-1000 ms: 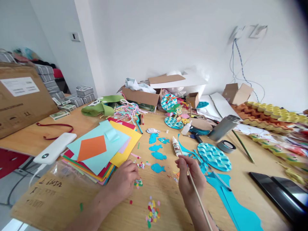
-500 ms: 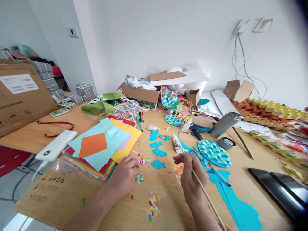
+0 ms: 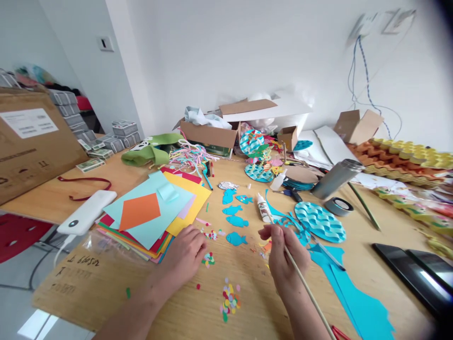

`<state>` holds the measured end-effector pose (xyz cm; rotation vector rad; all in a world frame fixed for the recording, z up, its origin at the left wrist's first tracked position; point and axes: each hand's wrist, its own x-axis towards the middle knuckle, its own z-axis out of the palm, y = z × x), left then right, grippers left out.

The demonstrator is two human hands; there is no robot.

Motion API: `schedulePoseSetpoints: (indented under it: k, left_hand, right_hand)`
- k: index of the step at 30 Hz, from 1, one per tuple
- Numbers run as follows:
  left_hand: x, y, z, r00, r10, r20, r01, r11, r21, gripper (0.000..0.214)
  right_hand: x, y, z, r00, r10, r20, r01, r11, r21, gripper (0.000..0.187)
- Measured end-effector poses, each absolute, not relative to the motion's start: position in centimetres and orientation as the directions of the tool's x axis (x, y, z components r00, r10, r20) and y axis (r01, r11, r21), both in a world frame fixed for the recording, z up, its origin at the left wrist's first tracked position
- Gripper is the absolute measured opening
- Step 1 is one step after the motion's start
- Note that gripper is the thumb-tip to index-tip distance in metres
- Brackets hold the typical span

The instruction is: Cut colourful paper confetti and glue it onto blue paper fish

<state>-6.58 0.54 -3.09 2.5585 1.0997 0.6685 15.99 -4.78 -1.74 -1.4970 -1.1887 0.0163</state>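
Note:
My right hand (image 3: 286, 257) is closed round a thin wooden stick (image 3: 308, 292) that runs back past my wrist; its tip points toward a small white glue bottle (image 3: 263, 208). My left hand (image 3: 184, 257) rests on the wooden table (image 3: 247, 311) with fingers curled at a small cluster of coloured paper dots (image 3: 208, 259); what the fingertips pinch is hidden. Blue paper fish (image 3: 236, 238) lie between the hands, and a pile of coloured paper dots (image 3: 230, 300) sits nearer me.
A stack of coloured paper sheets (image 3: 152, 215) and a white power bank (image 3: 87, 212) lie left. Blue wavy paper discs (image 3: 320, 221), tape roll (image 3: 338, 206), a metal flask (image 3: 336, 178), blue paper offcuts (image 3: 357, 302) and a dark tablet (image 3: 414, 276) lie right. Cardboard boxes (image 3: 208, 134) crowd the back.
The view has shifted slightly; my right hand with the stick has lifted a little toward the glue bottle. My left hand stays by the paper dots.

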Motion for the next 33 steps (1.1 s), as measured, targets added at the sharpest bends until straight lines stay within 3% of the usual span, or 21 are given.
schedulePoseSetpoints:
  k: [7,11,15,21,27,33]
  left_hand:
    - [-6.6,0.4,-3.3,0.608,0.743,0.278,0.625,-0.664,0.410,0.011]
    - [-6.8,0.6,-3.6,0.632,0.713,0.305,0.596,-0.698,0.396,0.031]
    - [-6.9,0.7,-3.6,0.617,0.728,0.297,0.613,-0.682,0.399,0.036]
    - [-6.7,0.8,-4.1,0.706,0.673,0.222,0.586,-0.730,0.352,0.060]
    - [-6.6,0.9,-4.2,0.708,0.658,0.257,0.549,-0.741,0.386,0.037]
    - [-6.3,0.9,-4.2,0.686,0.672,0.279,0.578,-0.737,0.350,0.052]
  right_hand:
    - [16.0,-4.8,-1.7,0.471,0.659,0.587,0.659,0.181,-0.730,0.033]
    - [15.9,-4.8,-1.5,0.472,0.653,0.593,0.656,0.190,-0.731,0.033]
    - [15.6,-4.8,-1.2,0.491,0.650,0.580,0.651,0.170,-0.740,0.035]
    - [15.3,-4.8,-1.3,0.471,0.658,0.587,0.645,0.197,-0.739,0.035]
    - [15.4,-4.7,-1.5,0.423,0.671,0.609,0.664,0.228,-0.712,0.031]
    - [15.5,-4.7,-1.9,0.395,0.690,0.606,0.661,0.245,-0.710,0.028]
